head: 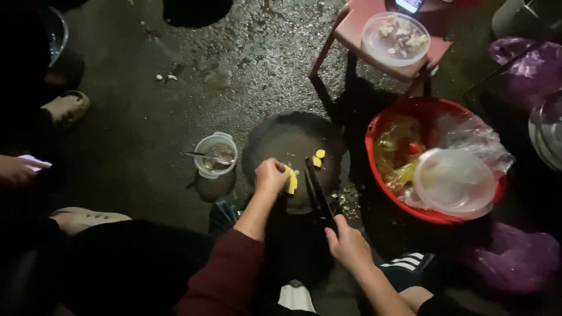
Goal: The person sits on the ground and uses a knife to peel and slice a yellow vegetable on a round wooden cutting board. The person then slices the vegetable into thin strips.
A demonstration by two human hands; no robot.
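Watching my left hand [271,175] pinch the yellow fruit slice [291,179] on the round dark chopping board [293,137], right hand [346,243] clenched on the dark-bladed knife [318,190]; 1 slip could nick my fingers.

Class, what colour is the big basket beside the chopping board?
Red basket, seen in the head view.

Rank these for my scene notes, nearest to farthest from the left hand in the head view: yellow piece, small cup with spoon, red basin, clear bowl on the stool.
1. Yellow piece, in the left hand.
2. Cup, just left of it.
3. Red basin, to the right.
4. Clear bowl, on the stool, top right.
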